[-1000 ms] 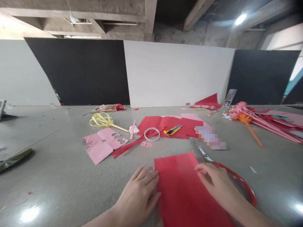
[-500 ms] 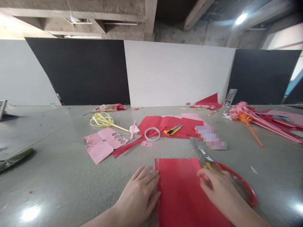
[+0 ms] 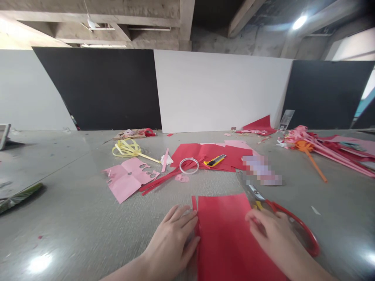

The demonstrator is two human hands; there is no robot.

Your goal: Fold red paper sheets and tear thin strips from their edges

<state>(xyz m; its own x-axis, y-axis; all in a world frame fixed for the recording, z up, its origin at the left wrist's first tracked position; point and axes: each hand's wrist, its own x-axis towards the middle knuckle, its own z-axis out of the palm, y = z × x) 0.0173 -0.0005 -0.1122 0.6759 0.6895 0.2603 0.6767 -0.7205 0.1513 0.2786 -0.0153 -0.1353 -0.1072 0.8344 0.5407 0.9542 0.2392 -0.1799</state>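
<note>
The red paper sheet (image 3: 227, 238) is laid flat on the worktop (image 3: 73, 218) between both hands, its long axis running from 6 to 12 o'clock. The left hand (image 3: 172, 244) is pressed open, fingers extended, on the sheet's left edge, where a narrow folded or cut strip is seen. The right hand (image 3: 272, 238) is laid open on the right edge, gripping nothing. Red-handled scissors (image 3: 293, 226) lie just beside the right hand at 1 o'clock. A tape ring (image 3: 189, 165) and yellow utility knife (image 3: 215, 160) lie at 12 o'clock, well apart. No containers are visible.
</note>
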